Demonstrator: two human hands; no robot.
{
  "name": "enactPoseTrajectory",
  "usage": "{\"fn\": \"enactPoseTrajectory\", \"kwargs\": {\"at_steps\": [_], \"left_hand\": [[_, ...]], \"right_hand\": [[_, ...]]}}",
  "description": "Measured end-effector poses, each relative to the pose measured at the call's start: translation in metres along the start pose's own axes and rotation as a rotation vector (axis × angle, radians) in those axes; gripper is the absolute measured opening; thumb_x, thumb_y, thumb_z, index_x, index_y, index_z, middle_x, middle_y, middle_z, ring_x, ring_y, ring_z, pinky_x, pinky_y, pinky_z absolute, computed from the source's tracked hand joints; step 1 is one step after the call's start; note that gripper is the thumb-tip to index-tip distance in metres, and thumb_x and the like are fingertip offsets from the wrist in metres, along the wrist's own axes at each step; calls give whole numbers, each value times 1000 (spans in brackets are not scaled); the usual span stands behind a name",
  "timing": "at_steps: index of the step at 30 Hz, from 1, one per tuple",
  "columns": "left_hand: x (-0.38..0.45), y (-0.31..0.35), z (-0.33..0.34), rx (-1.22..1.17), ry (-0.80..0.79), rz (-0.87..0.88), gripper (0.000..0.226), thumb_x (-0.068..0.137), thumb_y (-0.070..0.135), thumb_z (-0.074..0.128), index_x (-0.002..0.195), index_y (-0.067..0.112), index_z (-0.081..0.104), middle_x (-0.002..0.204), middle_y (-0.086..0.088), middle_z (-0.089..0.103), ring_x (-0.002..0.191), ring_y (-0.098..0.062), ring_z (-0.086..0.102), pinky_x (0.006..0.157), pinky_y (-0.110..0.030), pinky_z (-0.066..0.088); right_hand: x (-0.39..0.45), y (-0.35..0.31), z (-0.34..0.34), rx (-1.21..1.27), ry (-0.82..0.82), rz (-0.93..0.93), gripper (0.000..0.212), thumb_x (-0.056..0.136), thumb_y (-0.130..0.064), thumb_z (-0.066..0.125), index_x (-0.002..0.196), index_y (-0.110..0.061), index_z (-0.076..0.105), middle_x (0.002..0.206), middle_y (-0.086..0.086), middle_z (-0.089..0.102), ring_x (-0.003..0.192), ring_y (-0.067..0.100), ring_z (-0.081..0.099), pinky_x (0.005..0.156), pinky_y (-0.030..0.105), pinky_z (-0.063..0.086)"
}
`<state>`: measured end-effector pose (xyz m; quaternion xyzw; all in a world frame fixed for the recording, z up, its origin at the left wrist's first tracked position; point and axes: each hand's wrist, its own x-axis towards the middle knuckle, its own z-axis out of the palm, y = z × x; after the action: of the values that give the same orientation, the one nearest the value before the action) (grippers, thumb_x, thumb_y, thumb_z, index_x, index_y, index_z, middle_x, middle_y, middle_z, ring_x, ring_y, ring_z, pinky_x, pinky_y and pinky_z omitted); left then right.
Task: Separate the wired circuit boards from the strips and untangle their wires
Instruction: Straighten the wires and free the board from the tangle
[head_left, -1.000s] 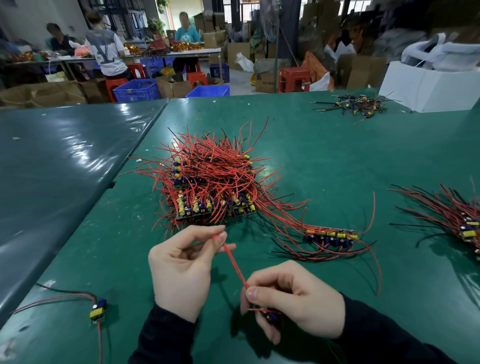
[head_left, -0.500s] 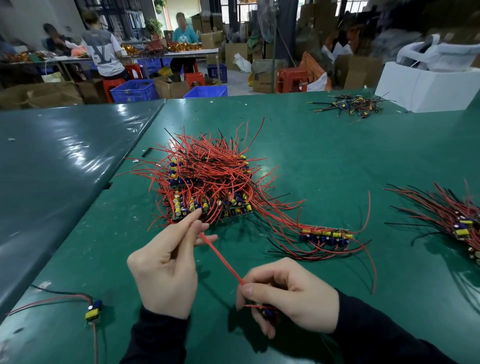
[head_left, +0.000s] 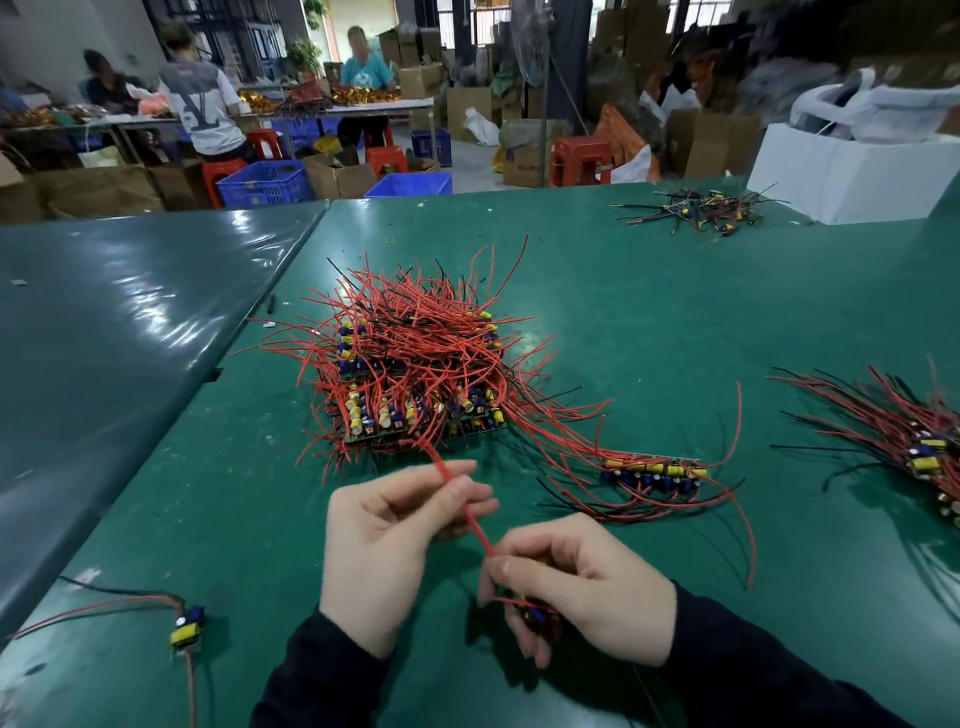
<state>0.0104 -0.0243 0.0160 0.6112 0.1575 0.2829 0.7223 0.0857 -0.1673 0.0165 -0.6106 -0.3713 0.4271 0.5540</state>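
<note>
We hold a small circuit board with blue and yellow components (head_left: 537, 616) low over the green work table (head_left: 675, 322), its thin red wire (head_left: 465, 506) drawn taut up and to the left between our two hands. Our right hand (head_left: 582, 590) curls its fingers around the board and pinches the wire where it leaves it, seemingly to anchor the board while the lead is straightened. Our left hand (head_left: 384, 540) pinches the same wire farther along between thumb and fingertips, the other fingers loosely bent, a grip that looks suited to sliding along the lead and smoothing it out. The wire's far end reaches towards the large heap of red and black wires over panelled boards (head_left: 415, 364), which sits just beyond our hands, in easy reach as the stock yet to be worked; whether the lead touches that heap we cannot tell. To the right of it lies a single strip of boards with blue capacitors and yellow parts (head_left: 652, 473), its wires trailing across the table. At the near left rests one separated board with a yellow transformer and red and black leads (head_left: 187, 626), apparently a finished piece. A bundle of wired boards (head_left: 904, 436) fans out at the right edge, a smaller scatter of wired parts (head_left: 696, 208) lies far back beside a white box (head_left: 852, 171), and other people work at a distant table (head_left: 332, 111).
</note>
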Motion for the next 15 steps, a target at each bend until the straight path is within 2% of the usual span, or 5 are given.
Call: {"fn": "enactPoseTrajectory", "kwargs": {"at_steps": [4,8,11,13,15], "left_hand": [[3,-1,-4,99,135,163,16,82,-9,60,81,3,71,71,-14,73,67,-29,72,61,-27,58],[-4,-5,-4,546,143,642,19,82,-4,62,92,7,73,78,3,73,73,-11,71,69,-24,56],[-2,-4,-5,348,222,508,17,85,11,65,100,15,72,71,0,73,64,-15,71,64,-24,57],[2,1,-5,115,294,369,16,81,14,65,93,17,74,65,-6,71,55,-21,69,55,-24,56],[4,3,-9,55,331,331,14,78,16,65,81,21,77,59,-6,69,51,-22,67,49,-22,53]], "right_hand": [[-2,-3,3,13,-85,-6,20,96,-14,46,83,-11,61,53,1,57,43,8,53,48,17,46],[-4,-5,2,-6,-118,-32,18,96,-13,48,86,-8,62,54,-2,58,44,6,54,49,16,46],[-6,-6,-1,-38,-162,-66,17,96,-14,49,90,-10,64,57,1,59,47,7,53,53,17,46],[-7,-6,-2,-84,-183,-77,18,96,-17,50,91,-15,66,59,2,60,49,6,51,53,18,43],[-6,-5,-4,-119,-170,-86,18,96,-19,50,90,-18,67,59,-2,61,49,3,49,52,18,39]]}}
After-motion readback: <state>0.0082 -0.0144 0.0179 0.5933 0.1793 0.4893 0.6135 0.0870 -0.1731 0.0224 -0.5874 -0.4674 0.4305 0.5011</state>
